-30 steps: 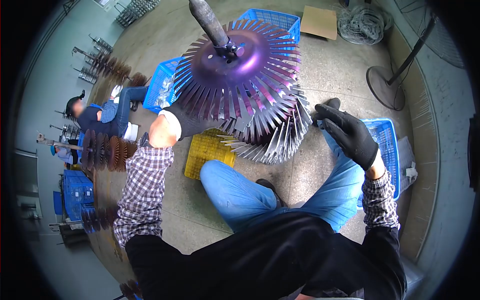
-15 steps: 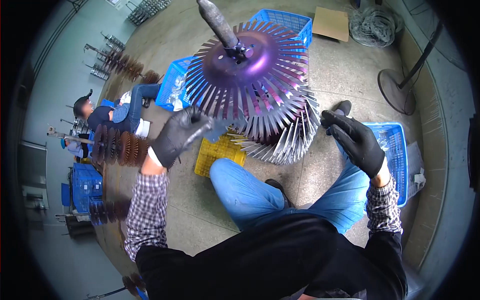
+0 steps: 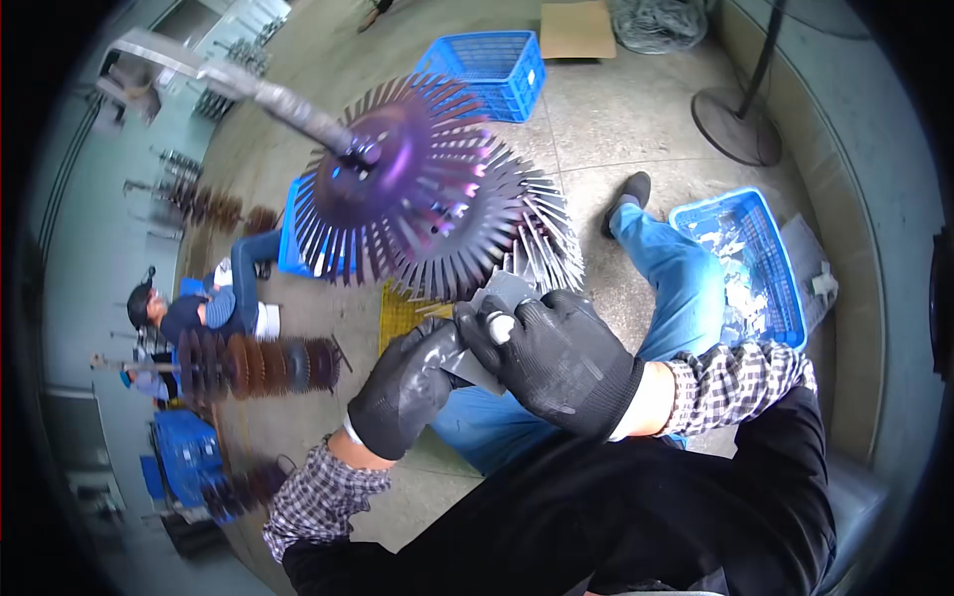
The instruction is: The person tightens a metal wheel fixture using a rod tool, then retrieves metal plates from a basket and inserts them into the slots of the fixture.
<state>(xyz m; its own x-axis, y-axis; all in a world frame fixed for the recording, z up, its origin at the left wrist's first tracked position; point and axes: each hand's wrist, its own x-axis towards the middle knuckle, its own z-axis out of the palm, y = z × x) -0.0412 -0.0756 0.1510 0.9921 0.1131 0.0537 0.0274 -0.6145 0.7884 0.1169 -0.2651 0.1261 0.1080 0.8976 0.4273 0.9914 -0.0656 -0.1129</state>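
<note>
Both my hands, in black gloves, meet in front of my lap. My left hand [image 3: 402, 387] is closed on a small stack of flat grey plates [image 3: 509, 289]. From the other side my right hand [image 3: 566, 363] pinches at the same plates; a white patch shows at one fingertip. The fingers hide much of the plates and how many there are. Just beyond hangs a rack of round discs with radiating slots, its nearest disc [image 3: 373, 164] purple. Grey plates [image 3: 547, 243] stand in slots on the disc's lower right side.
A blue crate [image 3: 792, 298] with thin pieces in it stands by my right leg. Another blue crate [image 3: 487, 50] and a cardboard sheet [image 3: 578, 30] lie ahead. A yellow crate [image 3: 396, 313] sits under the discs. At left a person [image 3: 214, 308] sits near more disc racks [image 3: 258, 368].
My right hand has come in from the right and joined my left hand at the grey plates. The view has turned, and the disc rack now appears farther left.
</note>
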